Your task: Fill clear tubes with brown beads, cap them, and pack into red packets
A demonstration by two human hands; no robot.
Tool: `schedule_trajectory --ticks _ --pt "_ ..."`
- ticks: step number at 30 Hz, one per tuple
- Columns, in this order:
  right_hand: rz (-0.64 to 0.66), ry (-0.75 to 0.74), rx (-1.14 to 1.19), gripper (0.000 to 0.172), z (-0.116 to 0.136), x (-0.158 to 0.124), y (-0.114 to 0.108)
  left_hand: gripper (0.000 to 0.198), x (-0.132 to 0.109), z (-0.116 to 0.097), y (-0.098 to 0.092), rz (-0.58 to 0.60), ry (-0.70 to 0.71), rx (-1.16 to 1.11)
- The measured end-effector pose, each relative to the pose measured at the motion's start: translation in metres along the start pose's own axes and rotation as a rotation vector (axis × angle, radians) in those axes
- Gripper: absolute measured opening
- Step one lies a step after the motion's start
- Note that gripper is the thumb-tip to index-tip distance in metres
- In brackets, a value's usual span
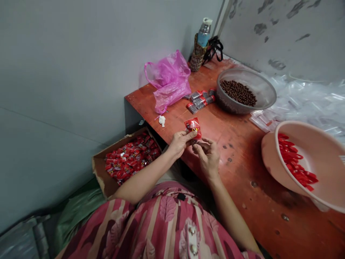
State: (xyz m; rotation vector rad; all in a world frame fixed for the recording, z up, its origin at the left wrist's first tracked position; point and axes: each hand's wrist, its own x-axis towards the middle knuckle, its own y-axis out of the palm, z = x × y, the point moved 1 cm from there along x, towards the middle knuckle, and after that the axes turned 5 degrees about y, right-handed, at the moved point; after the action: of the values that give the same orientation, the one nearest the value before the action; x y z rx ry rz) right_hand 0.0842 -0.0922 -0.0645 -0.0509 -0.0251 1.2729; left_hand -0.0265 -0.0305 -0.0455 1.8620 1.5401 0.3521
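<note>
Our L hand (pixel 179 144) pinches the red packet (pixel 194 125) over the table (pixel 237 176) nr its edge, R hand (pixel 210 158) curled at packet's bottom, pinching or not we can't tell, so slack L grip cd drop it off that edge.

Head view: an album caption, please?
Left hand holding a packet, right hand close by, at a table with a grey bowl and a pink bowl.

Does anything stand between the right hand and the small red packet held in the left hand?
Nothing visible does. The left hand pinches the red packet, and the right hand is close below it; whether they touch is unclear. The pink plastic bag lies farther back.
</note>
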Motion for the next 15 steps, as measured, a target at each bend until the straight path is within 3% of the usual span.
schedule_trajectory --ticks 3,7,9,12,15 --pt "0.013 0.020 0.054 0.038 0.001 0.000 -0.001 0.035 0.000 -0.005 -0.002 0.055 -0.031 0.074" --pt "0.113 0.143 0.307 0.040 0.008 0.004 0.001 0.037 0.000 -0.007 -0.004 0.167 -0.094 0.184" --pt "0.086 0.130 0.326 0.040 0.010 0.006 0.002 0.036 -0.001 -0.004 -0.004 0.189 -0.078 0.204" --pt "0.011 0.047 0.234 0.037 0.012 0.008 0.004 0.033 -0.001 0.002 -0.004 0.127 -0.013 0.161" --pt "0.046 0.043 0.239 0.035 0.011 0.005 0.005 0.033 -0.001 0.001 -0.003 0.051 -0.017 0.057"
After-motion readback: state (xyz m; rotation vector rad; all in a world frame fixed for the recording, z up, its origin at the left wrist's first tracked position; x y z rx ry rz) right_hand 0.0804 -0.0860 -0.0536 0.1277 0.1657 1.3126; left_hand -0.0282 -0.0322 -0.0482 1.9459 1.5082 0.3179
